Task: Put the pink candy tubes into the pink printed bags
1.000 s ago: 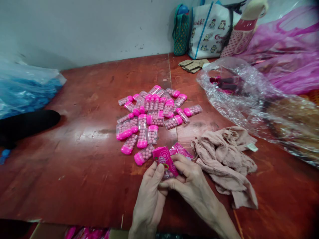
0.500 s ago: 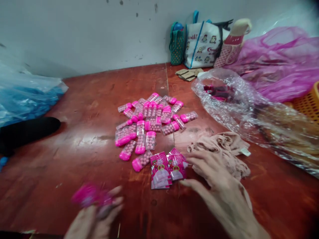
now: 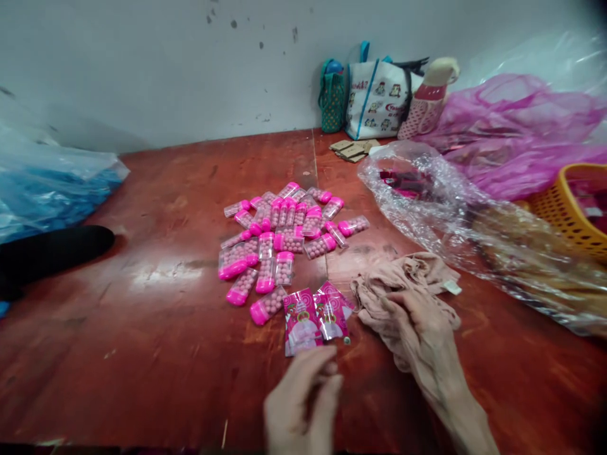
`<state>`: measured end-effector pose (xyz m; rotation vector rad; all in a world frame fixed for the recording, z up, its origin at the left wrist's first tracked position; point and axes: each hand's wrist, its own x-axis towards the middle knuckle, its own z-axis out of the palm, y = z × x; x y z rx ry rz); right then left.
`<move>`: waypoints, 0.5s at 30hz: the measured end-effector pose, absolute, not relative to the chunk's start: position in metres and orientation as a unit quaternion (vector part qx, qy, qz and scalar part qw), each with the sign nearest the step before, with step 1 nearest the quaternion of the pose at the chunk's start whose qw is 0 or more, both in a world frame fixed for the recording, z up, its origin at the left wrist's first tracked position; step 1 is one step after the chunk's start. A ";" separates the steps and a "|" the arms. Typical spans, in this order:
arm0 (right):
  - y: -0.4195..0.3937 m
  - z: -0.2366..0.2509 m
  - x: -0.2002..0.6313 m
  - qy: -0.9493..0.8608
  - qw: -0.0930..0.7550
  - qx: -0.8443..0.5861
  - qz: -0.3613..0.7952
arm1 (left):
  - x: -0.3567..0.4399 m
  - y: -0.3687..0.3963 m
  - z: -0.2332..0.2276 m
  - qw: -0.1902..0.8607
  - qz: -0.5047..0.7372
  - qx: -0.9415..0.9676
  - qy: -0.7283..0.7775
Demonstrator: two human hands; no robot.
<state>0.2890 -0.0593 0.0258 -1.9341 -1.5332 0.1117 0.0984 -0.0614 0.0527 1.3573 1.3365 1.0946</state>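
Note:
My left hand (image 3: 303, 398) hovers just below two or three pink printed sachets (image 3: 315, 319) lying on the red-brown table (image 3: 142, 316). Its fingers are loosely bent and I see nothing in it. My right hand (image 3: 420, 328) lies flat on a crumpled beige cloth (image 3: 403, 275), fingers spread. Beyond the sachets is a pile of several clear tubes with pink caps (image 3: 279, 234), filled with pink balls.
A crinkled clear plastic bag (image 3: 450, 208) stretches along the right, with a yellow basket (image 3: 564, 208) and pink plastic sheeting (image 3: 521, 133) behind it. Tote bags (image 3: 374, 98) stand against the wall. A blue plastic bag (image 3: 52, 183) and a black object (image 3: 52, 249) lie at the left.
Both hands held a pink sachet a second ago. My left hand then swung low left with something pink and has come back without it. My right hand moved onto the cloth.

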 end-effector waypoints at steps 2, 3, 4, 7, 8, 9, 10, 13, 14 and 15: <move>-0.070 0.026 0.293 -0.593 0.328 -0.734 0.052 | 0.137 -0.059 0.045 0.380 0.406 0.696 0.454; -0.074 0.025 0.295 -0.608 0.320 -0.724 0.055 | 0.154 -0.056 0.041 0.341 0.358 0.766 0.411; -0.078 0.024 0.298 -0.627 0.308 -0.714 0.055 | 0.169 -0.053 0.036 0.307 0.299 0.815 0.391; -0.082 0.019 0.302 -0.648 0.302 -0.698 0.039 | 0.201 -0.040 0.028 0.229 0.188 0.872 0.389; -0.081 0.018 0.303 -0.640 0.311 -0.702 0.026 | 0.206 -0.035 0.027 0.228 0.174 0.876 0.389; -0.080 0.017 0.304 -0.630 0.321 -0.707 0.015 | 0.210 -0.029 0.026 0.231 0.166 0.876 0.388; -0.078 0.016 0.304 -0.620 0.331 -0.711 0.005 | 0.212 -0.024 0.025 0.239 0.167 0.874 0.389; -0.074 0.011 0.304 -0.595 0.353 -0.721 -0.024 | 0.211 -0.013 0.023 0.281 0.210 0.852 0.388; -0.073 0.009 0.304 -0.592 0.356 -0.723 -0.032 | 0.210 -0.010 0.023 0.296 0.226 0.844 0.386; -0.073 0.007 0.304 -0.589 0.359 -0.723 -0.042 | 0.209 -0.008 0.024 0.308 0.238 0.838 0.383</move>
